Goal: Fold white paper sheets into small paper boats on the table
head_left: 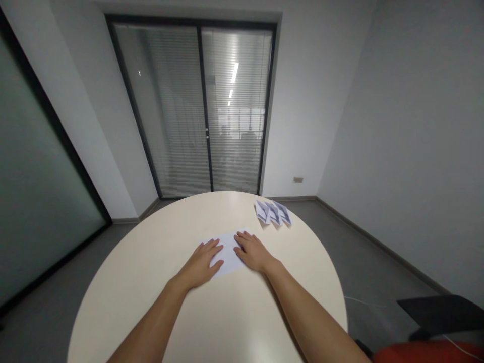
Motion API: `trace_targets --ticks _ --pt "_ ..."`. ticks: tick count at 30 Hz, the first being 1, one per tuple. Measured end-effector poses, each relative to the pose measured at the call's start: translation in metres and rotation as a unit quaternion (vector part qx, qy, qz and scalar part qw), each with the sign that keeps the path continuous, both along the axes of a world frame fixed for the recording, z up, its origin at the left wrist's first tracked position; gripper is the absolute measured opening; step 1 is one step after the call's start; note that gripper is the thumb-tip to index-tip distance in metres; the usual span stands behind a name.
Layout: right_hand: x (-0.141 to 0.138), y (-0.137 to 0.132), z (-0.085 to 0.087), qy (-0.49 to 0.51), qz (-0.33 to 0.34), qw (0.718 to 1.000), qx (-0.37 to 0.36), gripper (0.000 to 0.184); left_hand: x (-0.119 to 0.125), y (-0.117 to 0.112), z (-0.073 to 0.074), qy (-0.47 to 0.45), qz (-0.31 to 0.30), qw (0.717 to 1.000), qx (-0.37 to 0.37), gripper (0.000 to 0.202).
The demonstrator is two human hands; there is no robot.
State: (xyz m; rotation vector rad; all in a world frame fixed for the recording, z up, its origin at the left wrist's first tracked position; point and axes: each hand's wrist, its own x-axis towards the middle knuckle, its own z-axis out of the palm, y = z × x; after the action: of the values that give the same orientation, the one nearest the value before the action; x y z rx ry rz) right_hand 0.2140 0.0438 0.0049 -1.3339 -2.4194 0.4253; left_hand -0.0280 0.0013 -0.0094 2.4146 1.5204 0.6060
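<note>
I see both grips flat and unclenched, palms down, fingers spread, nothing clasped. Left grip (202,262) presses the near left part of the white paper sheet (227,248). Right grip (252,252) presses its right edge. The sheet lies flat on the round cream counter (151,287), under and between the two grips, a bare strip showing in the gap. Three folded paper pieces (273,213) sit in an overlapping row beyond the right grip, well apart from it, near the far counter edge. Glass door with blinds (196,111) far ahead of both grips.
</note>
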Motion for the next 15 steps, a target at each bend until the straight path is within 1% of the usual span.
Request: trace_targets --ticks 4,8,10,12,15 --pt "0.0047 -0.0007 0.0036 -0.003 -0.028 1.000 -0.010 0.053 -0.0009 0.0005 0.0005 0.012 0.013 1.000 0.000 0.046" --pt "0.0035 -0.0042 0.0073 -0.007 -0.027 1.000 0.008 0.050 -0.0018 0.0031 -0.0021 0.010 0.033 0.999 0.010 0.043" --pt "0.0022 -0.0050 0.0082 -0.008 0.000 1.000 0.025 0.047 -0.0016 0.0041 -0.0023 0.010 0.034 0.999 0.007 0.043" --pt "0.0004 -0.0052 0.0078 -0.006 0.041 0.998 0.036 0.046 -0.0006 0.0049 -0.0016 0.015 0.030 0.999 0.000 0.043" --pt "-0.0038 -0.0052 0.0052 -0.001 0.097 0.995 0.031 0.049 0.0015 0.0061 0.0002 0.029 0.014 0.999 -0.007 0.044"
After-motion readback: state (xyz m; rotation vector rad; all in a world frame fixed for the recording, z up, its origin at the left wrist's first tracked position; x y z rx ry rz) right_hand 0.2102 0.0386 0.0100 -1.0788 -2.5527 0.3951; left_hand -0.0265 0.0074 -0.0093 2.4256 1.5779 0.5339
